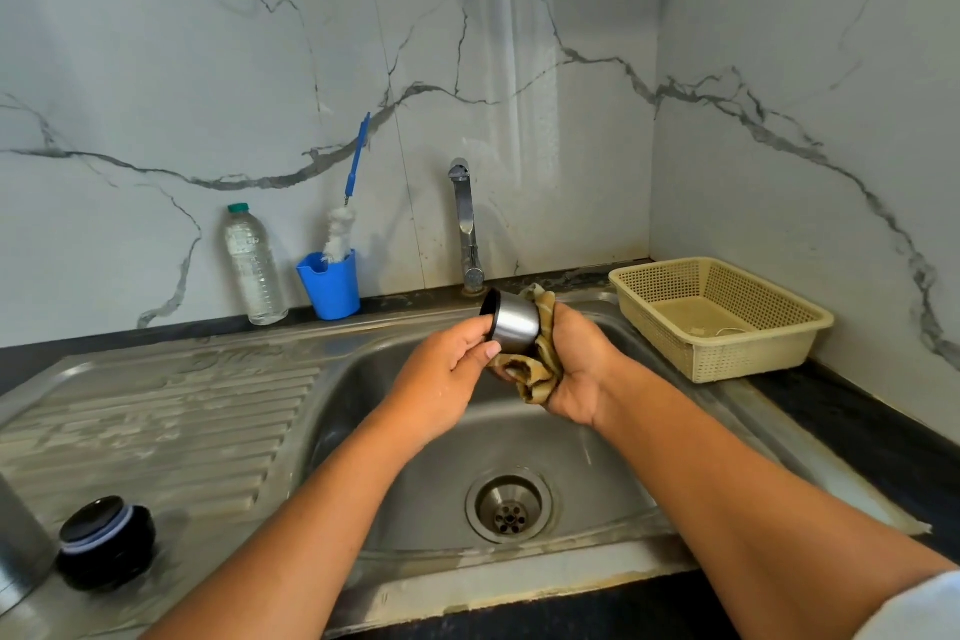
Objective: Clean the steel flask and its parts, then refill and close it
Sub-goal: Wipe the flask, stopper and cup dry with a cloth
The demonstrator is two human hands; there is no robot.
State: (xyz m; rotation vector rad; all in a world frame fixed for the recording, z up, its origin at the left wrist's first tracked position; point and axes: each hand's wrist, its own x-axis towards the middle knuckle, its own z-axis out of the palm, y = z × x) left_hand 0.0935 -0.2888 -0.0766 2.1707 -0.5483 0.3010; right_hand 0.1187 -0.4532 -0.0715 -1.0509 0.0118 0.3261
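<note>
Gripping a steel flask cap (514, 325) at its open end, the left hand (447, 379) holds it tilted above the sink basin (597, 483). The right hand (576, 374) is closed around a brown cloth (540, 369) pressed against the cap's other end. The 2 hands are close together, just in front of the tap (465, 224). Far left of the hands, a black stopper (106, 543) rests on the drainboard (182, 405) beside the flask body (21, 535). A cream basket (727, 353) sits on the surface to their right.

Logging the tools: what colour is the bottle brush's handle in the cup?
Blue; the long plastic bottle-brush handle shows best in the head view.
</note>
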